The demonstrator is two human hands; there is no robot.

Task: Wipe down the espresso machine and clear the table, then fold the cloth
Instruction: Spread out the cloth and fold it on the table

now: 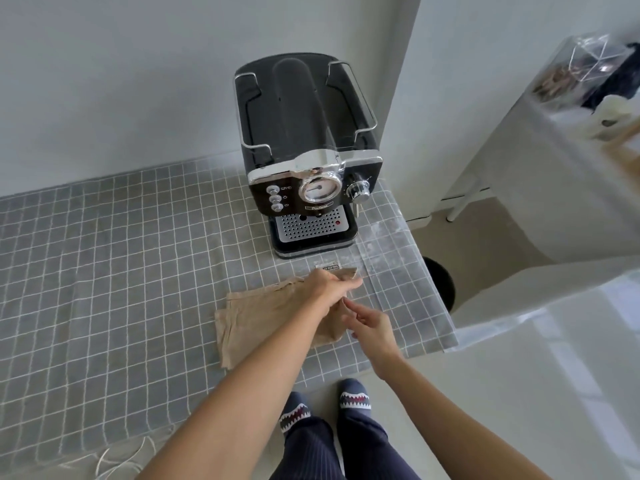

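A black and chrome espresso machine [304, 150] stands at the back right of the table [104, 271], which wears a grey grid-patterned cover. In front of it lies a beige cloth [263, 313], partly folded into layers. My left hand [329, 287] pinches the cloth's far right corner, just before the machine's drip tray. Close to the table's right edge, my right hand [369, 325] hovers over the cloth's near right part with fingers apart, holding nothing.
A small label [327, 266] lies on the table between the machine and the cloth. A white cord [114, 459] hangs at the table's near edge. A white shelf unit [554, 161] with clutter stands to the right, with a dark round bin [440, 282] below.
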